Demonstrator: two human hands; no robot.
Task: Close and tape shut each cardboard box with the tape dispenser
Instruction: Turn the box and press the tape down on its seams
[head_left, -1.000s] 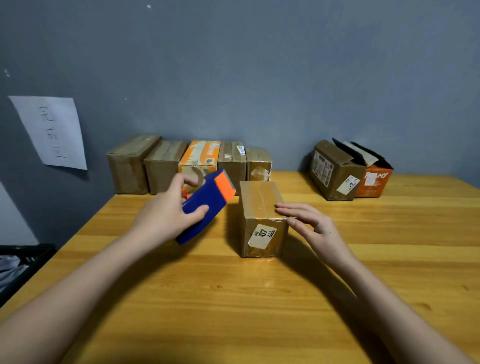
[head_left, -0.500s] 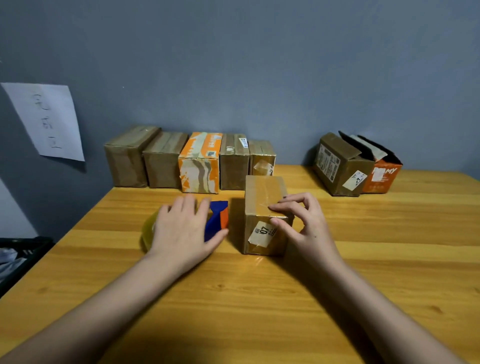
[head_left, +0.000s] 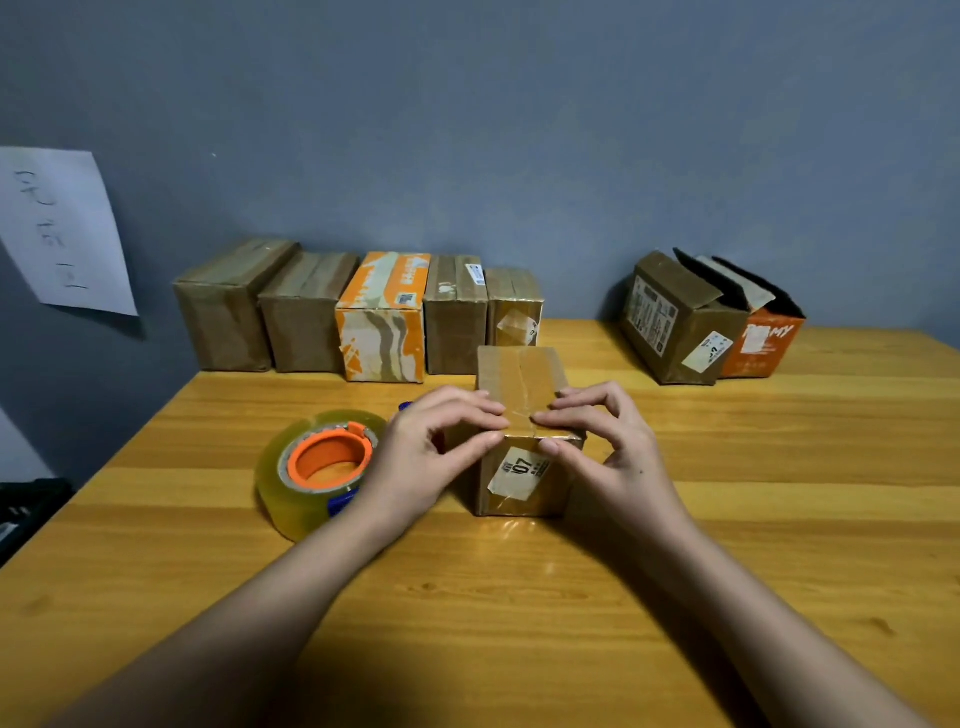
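A small brown cardboard box with a white "07" label stands closed in the middle of the wooden table, a strip of clear tape running over its top. My left hand and my right hand both pinch the box's near top edge, fingers on the top and thumbs on the front face. The tape dispenser, a clear tape roll on an orange hub with blue parts, lies flat on the table just left of my left hand, not held.
Several closed boxes, one orange and white, line the grey wall at the back left. At the back right stand a brown box and an orange box, both with open flaps. A paper sheet hangs on the wall.
My left hand set the tape dispenser down on the table, let go of it and moved right onto the box. My right hand shifted to the box's near top edge.
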